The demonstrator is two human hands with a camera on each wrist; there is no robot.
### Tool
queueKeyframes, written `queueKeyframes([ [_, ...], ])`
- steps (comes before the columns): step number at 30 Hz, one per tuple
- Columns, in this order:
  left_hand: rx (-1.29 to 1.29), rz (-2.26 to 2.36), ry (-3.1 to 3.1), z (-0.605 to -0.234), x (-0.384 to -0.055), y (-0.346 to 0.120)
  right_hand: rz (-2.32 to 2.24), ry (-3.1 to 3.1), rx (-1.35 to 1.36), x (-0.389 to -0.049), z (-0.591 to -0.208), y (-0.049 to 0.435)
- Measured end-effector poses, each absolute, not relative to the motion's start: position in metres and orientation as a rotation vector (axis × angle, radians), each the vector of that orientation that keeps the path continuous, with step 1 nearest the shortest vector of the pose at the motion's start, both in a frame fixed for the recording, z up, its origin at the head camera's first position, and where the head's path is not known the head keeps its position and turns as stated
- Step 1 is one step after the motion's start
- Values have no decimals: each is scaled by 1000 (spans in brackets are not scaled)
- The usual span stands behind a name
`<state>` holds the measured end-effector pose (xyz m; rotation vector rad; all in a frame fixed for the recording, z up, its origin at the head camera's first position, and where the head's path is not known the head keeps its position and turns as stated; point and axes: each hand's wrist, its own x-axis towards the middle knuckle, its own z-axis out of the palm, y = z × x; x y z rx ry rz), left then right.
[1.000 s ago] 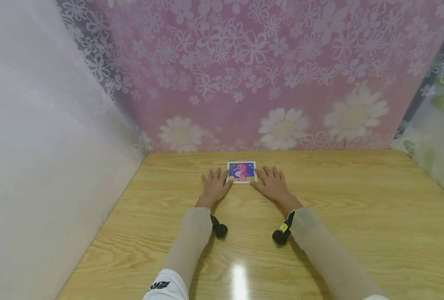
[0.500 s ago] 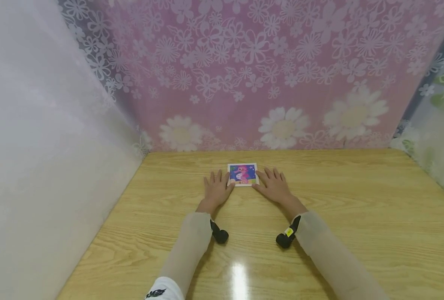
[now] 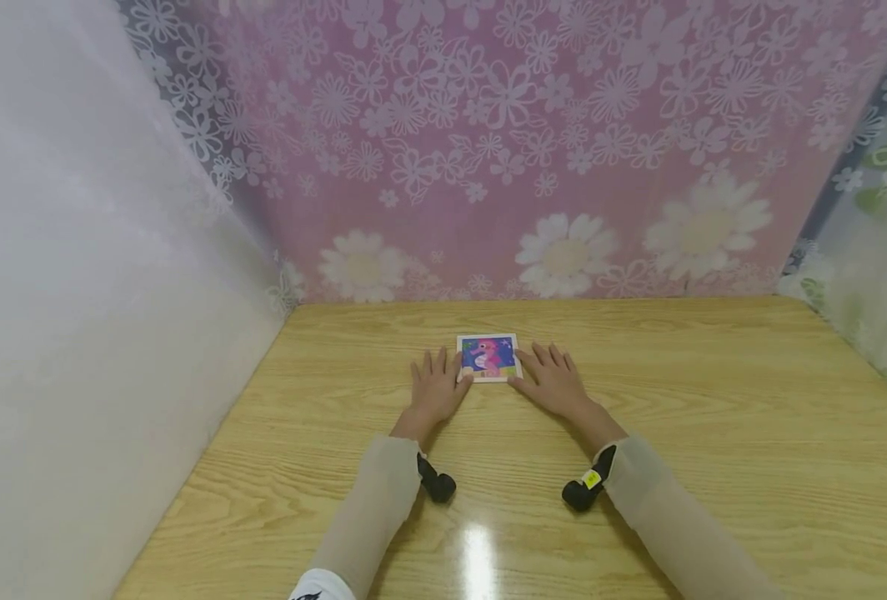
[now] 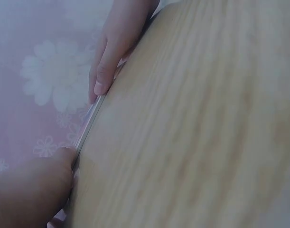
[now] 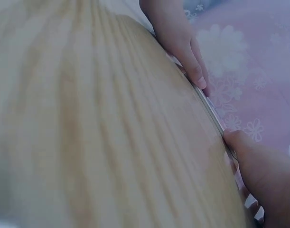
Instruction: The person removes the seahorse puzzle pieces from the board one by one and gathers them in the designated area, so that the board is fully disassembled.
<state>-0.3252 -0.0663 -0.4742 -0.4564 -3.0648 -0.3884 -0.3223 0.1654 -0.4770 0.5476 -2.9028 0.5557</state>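
Note:
A small, thin picture board (image 3: 488, 358) with a white border and a pink seahorse on blue lies flat on the wooden table. My left hand (image 3: 436, 392) lies at its left edge, fingers straight and spread, with index finger and thumb right at the border. On the opposite side my right hand (image 3: 556, 383) mirrors it, its index finger and thumb at the right edge. Seen low in the left wrist view, the board's thin edge (image 4: 90, 122) spans between both hands. The right wrist view shows the right thumb (image 5: 235, 138) on the near corner of the board.
The wooden table (image 3: 323, 367) runs back to a pink floral curtain (image 3: 443, 167). A pale sheet (image 3: 98, 250) stands along the left side, and another flowered sheet (image 3: 879, 275) borders the right. Black wrist cameras (image 3: 438, 487) hang under the sleeves.
Both hands have slid the seahorse board a short way over the table towards the person and slightly to the right. The fingers keep their places at its two sides.

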Motion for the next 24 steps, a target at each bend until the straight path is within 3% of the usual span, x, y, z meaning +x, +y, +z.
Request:
queueKeyframes([
  [24,-555,-408,-3027,-479,-300,-63,548,-2865,547,-292,-480,175],
])
